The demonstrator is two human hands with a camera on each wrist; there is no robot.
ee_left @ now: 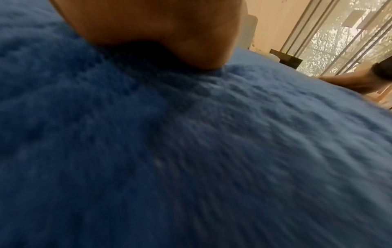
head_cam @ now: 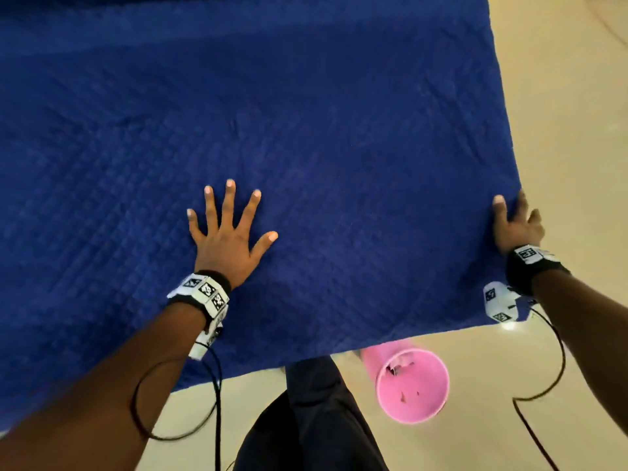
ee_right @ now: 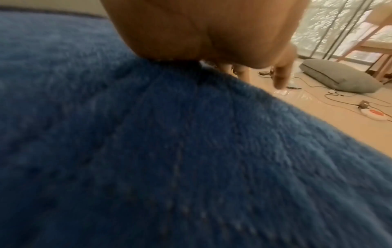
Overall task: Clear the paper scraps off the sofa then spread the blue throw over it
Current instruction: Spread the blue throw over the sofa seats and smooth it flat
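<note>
Two hands on blue throw [head_cam: 306, 130] | left hand [head_cam: 227, 232] fingers splayed flat | right hand [head_cam: 516, 226] fingers draped over corner | pink bin [head_cam: 413, 385] on floor [head_cam: 560, 96]

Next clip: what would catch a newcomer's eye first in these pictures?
The deep blue quilted throw fills nearly the whole head view, spread flat. The left hand presses on it with fingers splayed, while the right hand rests at its right edge, thumb on top. Below the throw's near edge, a bright pink round plastic bin stands on the pale floor with scraps inside.
</note>
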